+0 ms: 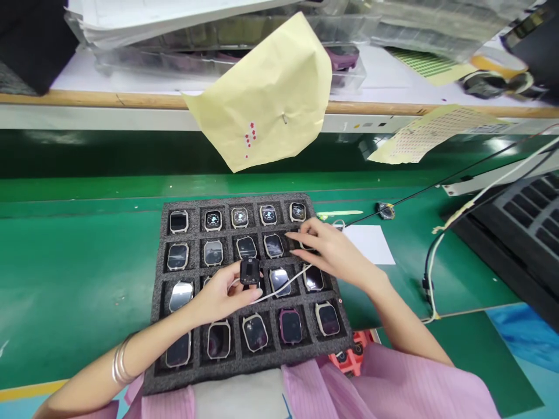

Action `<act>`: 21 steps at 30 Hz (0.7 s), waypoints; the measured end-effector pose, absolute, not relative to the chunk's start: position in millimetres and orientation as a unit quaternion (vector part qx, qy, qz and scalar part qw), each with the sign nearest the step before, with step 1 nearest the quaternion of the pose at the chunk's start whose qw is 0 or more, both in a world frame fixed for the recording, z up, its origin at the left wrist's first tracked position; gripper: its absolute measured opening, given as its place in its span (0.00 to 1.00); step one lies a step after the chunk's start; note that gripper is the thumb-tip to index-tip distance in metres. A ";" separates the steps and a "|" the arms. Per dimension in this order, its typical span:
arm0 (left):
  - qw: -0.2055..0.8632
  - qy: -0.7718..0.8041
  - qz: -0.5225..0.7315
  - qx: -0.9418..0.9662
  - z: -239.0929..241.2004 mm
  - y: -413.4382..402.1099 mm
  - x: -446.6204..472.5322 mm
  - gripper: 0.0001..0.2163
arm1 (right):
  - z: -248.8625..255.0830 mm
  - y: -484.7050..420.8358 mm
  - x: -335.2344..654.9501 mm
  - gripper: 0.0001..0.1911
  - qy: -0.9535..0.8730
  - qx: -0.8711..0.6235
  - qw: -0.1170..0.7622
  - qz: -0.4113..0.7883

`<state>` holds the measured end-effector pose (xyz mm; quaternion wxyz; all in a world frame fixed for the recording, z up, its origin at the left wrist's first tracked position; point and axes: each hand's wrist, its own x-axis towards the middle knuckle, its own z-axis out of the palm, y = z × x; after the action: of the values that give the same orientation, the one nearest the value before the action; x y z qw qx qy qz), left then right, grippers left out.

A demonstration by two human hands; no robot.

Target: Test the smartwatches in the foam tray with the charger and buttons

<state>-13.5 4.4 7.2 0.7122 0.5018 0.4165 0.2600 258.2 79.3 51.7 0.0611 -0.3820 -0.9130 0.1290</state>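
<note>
A dark grey foam tray (156, 291) with square pockets lies in front of me, holding several smartwatch bodies without straps. My left hand (225, 294) is closed on a small black square device (250, 271) with a white cable (279, 289), above the tray's middle. Over the right end of the second row is my right hand (321, 247), fingers apart. Partly hidden beneath its fingers sits a smartwatch (307, 240); I cannot tell whether they touch it. In the back row, a smartwatch (213, 220) and several neighbours show lit faces. One smartwatch (290, 326) in the front row has a purple case.
Behind the tray runs a shelf (148, 102) with clear plastic trays and papers; a yellow sheet (279, 93) hangs from it. White paper (369, 244) and a light green pen-like stick (340, 214) lie to the right. Cables (432, 279) hang beside a black slotted box (519, 233).
</note>
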 end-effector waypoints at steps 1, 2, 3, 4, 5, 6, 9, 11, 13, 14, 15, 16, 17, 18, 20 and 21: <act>0.712 0.418 0.264 0.500 6.7 4.7 -13.1 0.15 | 53.0 82.8 247.4 0.17 -0.925 -0.358 0.040 0.124; 0.711 0.419 0.268 0.498 6.2 5.2 -12.9 0.15 | 53.8 86.6 237.0 0.19 -0.933 -0.340 0.018 0.117; 0.710 0.418 0.273 0.496 5.7 5.7 -12.6 0.15 | 54.0 90.5 227.6 0.21 -0.939 -0.327 -0.002 0.109; 0.711 0.416 0.277 0.494 5.3 6.3 -12.6 0.15 | 53.9 94.3 219.8 0.23 -0.943 -0.315 -0.018 0.102; 0.713 0.413 0.278 0.493 4.9 6.8 -12.6 0.15 | 53.5 98.0 213.8 0.24 -0.946 -0.308 -0.029 0.097; 0.717 0.410 0.276 0.491 4.7 7.4 -12.8 0.14 | 53.1 101.2 209.9 0.24 -0.948 -0.303 -0.035 0.095; 0.735 0.405 0.264 0.476 5.1 9.3 -14.0 0.14 | 52.9 108.1 209.9 0.21 -0.951 -0.292 -0.038 0.099; 0.744 0.401 0.265 0.464 6.3 10.6 -14.8 0.15 | 55.1 109.1 216.1 0.20 -0.951 -0.279 -0.016 0.131; 0.751 0.391 0.270 0.459 7.8 11.9 -15.6 0.15 | 59.3 106.4 221.6 0.20 -0.942 -0.267 0.045 0.198; 0.752 0.386 0.271 0.460 8.5 12.4 -15.9 0.15 | 61.7 103.3 222.5 0.21 -0.932 -0.260 0.085 0.237; 0.753 0.383 0.272 0.462 9.0 12.8 -16.1 0.15 | 63.6 99.2 221.6 0.22 -0.921 -0.253 0.123 0.271; 0.752 0.379 0.273 0.465 9.3 13.1 -16.2 0.16 | 64.8 94.2 218.7 0.22 -0.911 -0.247 0.151 0.294; 0.751 0.374 0.276 0.469 9.2 13.1 -16.3 0.18 | 65.0 88.7 214.2 0.23 -0.906 -0.241 0.164 0.305; 0.749 0.368 0.281 0.474 8.9 12.9 -16.3 0.20 | 64.0 83.0 208.3 0.23 -0.907 -0.238 0.165 0.305; 0.741 0.362 0.299 0.480 7.7 12.0 -15.9 0.23 | 59.1 73.7 195.2 0.22 -0.918 -0.234 0.143 0.286; 0.734 0.366 0.309 0.482 7.2 11.5 -15.6 0.23 | 55.8 70.6 189.3 0.22 -0.923 -0.231 0.135 0.278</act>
<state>-15.6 11.5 7.2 0.7336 0.4817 0.3662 0.3091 189.3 70.6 55.8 0.1350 -0.2308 -0.9227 0.2777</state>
